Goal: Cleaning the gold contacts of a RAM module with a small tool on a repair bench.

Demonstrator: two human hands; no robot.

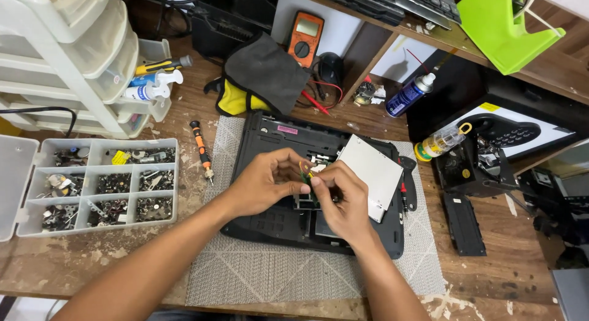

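Left hand and right hand: both pinched on small green circuit board | over opened black laptop base | risk: board could be bent or dropped if squeezed unevenly.

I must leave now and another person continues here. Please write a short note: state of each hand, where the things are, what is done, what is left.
Left hand and right hand: both pinch a small green part above the opened black laptop base.
Laptop base lies on the grey mat; silver metal plate rests on its right side.
Orange screwdriver lies left of the base; screw organiser further left.
Done: base opened.
Left: green part is not yet set down or seated.
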